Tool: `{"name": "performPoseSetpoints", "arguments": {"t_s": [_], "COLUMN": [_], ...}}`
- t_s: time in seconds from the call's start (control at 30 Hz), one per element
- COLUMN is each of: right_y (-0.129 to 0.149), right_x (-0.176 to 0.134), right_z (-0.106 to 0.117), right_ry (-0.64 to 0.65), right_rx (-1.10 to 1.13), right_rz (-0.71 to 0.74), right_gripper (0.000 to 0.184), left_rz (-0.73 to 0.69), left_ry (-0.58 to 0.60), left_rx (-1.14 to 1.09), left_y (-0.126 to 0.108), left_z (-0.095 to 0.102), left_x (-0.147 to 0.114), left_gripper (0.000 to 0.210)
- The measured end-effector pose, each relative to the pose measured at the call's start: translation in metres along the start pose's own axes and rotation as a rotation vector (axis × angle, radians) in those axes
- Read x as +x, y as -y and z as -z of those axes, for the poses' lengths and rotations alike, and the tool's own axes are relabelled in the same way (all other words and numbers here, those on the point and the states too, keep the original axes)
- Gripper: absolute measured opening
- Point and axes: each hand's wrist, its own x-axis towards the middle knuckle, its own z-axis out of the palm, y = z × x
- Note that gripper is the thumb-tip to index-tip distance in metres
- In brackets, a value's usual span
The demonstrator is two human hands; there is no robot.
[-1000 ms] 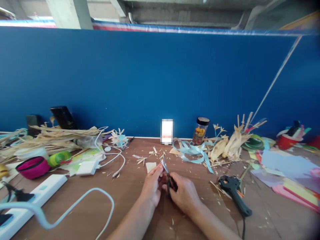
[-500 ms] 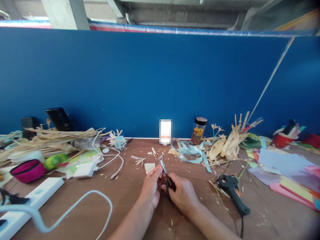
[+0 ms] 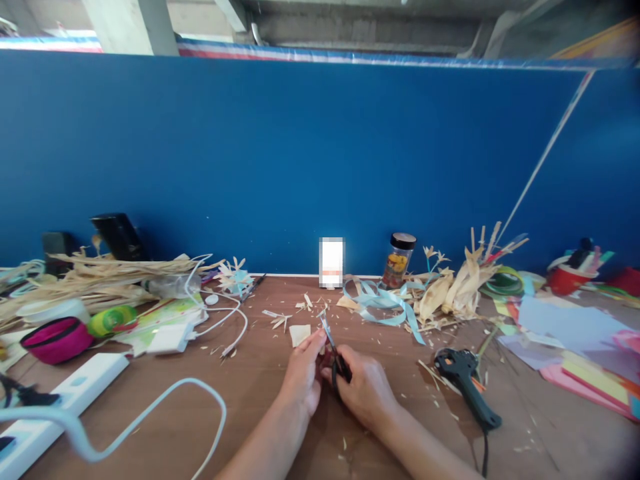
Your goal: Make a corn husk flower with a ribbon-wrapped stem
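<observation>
Black-handled scissors (image 3: 341, 367) are gripped in my right hand (image 3: 367, 387), their blades pointing up and away over the brown table. Close against them on the left, my left hand (image 3: 304, 373) is closed, thumb and fingertips pinched beside the blades. What it pinches is too small and too hidden to make out. A pale square piece (image 3: 300, 335) lies just beyond the left fingertips. Cut scraps of dried husk (image 3: 278, 320) are scattered past the hands.
To the right lie a black glue gun (image 3: 467, 387), a light blue ribbon (image 3: 385, 307), a husk bundle (image 3: 453, 297) and coloured paper (image 3: 575, 323). A jar (image 3: 399, 260) stands by the blue partition. On the left are a white power strip (image 3: 95, 377), cables and a pink pouch (image 3: 57, 340).
Almost nothing differs. The view has shifted very slightly; both hands and the scissors keep the same place and grip.
</observation>
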Motion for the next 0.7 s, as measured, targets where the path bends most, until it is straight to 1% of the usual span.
{"name": "performPoseSetpoints", "arguments": {"t_s": [0.23,0.43,0.7], "right_y": [-0.0002,0.0000,0.0006], "right_x": [0.0002,0.0003,0.0004], "right_z": [0.0004,0.0004,-0.0003], "right_ry": [0.015,0.008,-0.001], "right_rx": [0.015,-0.008,-0.014], "right_rz": [0.000,-0.004,0.009], "right_gripper": [0.014,0.013,0.014], "left_rz": [0.020,-0.018,-0.006], "left_ry": [-0.011,0.002,-0.001], "left_rx": [-0.007,-0.011,-0.010], "left_y": [-0.0002,0.0011,0.0010], "left_z": [0.0000,0.0007,0.0011], "left_x": [0.0002,0.0012,0.0021], "left_gripper": [0.024,0.022,0.022]}}
